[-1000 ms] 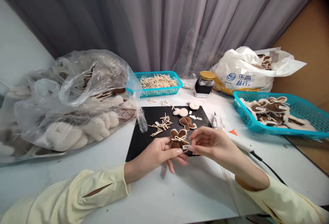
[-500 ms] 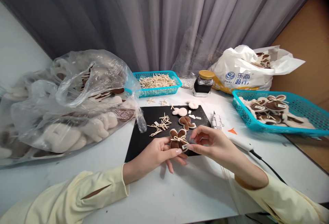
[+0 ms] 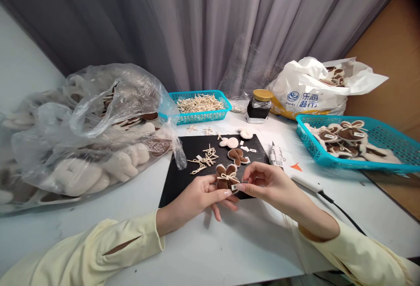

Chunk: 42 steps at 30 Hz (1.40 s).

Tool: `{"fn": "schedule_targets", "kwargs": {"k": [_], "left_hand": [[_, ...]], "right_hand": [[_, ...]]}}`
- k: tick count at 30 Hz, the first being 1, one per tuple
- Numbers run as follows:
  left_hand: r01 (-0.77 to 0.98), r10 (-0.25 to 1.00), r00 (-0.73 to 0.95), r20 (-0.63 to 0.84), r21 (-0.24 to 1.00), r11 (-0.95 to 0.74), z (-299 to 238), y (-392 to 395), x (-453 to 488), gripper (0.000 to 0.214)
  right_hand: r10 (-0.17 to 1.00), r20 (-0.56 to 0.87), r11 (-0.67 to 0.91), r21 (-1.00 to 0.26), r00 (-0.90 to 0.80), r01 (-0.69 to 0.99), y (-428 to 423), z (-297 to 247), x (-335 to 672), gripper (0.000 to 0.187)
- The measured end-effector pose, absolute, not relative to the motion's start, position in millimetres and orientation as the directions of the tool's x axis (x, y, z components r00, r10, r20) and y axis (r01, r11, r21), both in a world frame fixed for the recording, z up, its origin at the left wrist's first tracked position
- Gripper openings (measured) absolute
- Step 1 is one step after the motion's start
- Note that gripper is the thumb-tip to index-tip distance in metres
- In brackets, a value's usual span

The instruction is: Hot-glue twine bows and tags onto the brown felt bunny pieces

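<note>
My left hand [image 3: 203, 196] is closed on a brown plush bunny-head piece [image 3: 223, 183] with cream edges, its thumb in front and fingers behind. A cream cord bow [image 3: 227, 175] lies across the piece. At its lower right is a small white label [image 3: 234, 187]. My right hand [image 3: 264, 181] comes in from the right with bent fingers, thumb tip and finger pinched at the label's edge. Just beyond, on a black mat [image 3: 177, 185], lie another brown plush piece [image 3: 237, 157], pale plush pieces [image 3: 229, 142], loose cord bows [image 3: 206, 160] and several white labels [image 3: 252, 150].
A white glue gun [image 3: 306, 184] with a black cord lies right of the mat. Blue baskets hold cord bows [image 3: 200, 103] and finished bunny pieces [image 3: 352, 135]. A clear bag [image 3: 82, 146] of plush parts fills the left. A jar [image 3: 259, 106] and white bag [image 3: 305, 89] stand behind.
My right thumb has pressed slightly further left onto the label's edge, and the bunny piece has shifted a little. The left hand keeps its hold.
</note>
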<state>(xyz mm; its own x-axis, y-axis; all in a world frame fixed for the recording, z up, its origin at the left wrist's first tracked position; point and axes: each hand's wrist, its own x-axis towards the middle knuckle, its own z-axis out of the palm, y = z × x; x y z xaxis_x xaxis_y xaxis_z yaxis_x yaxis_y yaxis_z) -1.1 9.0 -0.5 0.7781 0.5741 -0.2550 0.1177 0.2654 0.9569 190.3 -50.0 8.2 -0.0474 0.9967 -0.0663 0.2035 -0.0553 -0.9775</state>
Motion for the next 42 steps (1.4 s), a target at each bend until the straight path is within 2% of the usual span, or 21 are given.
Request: {"fn": "schedule_targets", "kwargs": {"k": [5,9,20,26,42], "left_hand": [[0.113,0.57,0.778,-0.264,0.951,0.287,0.6,8.9,-1.9,0.027],[0.115,0.56,0.786,-0.262,0.952,0.284,1.0,8.2,-2.0,0.027],[0.166,0.528,0.803,-0.278,0.954,0.25,5.5,7.6,-0.4,0.025],[0.181,0.472,0.837,-0.276,0.954,0.237,5.7,7.3,-2.3,0.02],[0.152,0.529,0.792,-0.305,0.938,0.312,4.0,7.4,-1.7,0.022]], "right_hand": [[0.992,-0.034,-0.026,-0.997,-0.121,0.066,-49.7,8.1,191.2,0.034],[0.986,-0.028,-0.024,-0.999,-0.165,0.024,-49.2,5.1,186.7,0.034],[0.971,-0.077,-0.109,-0.985,-0.226,-0.131,-48.1,0.2,181.9,0.036],[0.96,-0.117,-0.155,-0.978,-0.255,-0.136,-47.6,-0.8,183.5,0.04],[0.93,-0.165,-0.237,-0.952,-0.33,-0.192,-48.7,10.7,192.4,0.037]]}}
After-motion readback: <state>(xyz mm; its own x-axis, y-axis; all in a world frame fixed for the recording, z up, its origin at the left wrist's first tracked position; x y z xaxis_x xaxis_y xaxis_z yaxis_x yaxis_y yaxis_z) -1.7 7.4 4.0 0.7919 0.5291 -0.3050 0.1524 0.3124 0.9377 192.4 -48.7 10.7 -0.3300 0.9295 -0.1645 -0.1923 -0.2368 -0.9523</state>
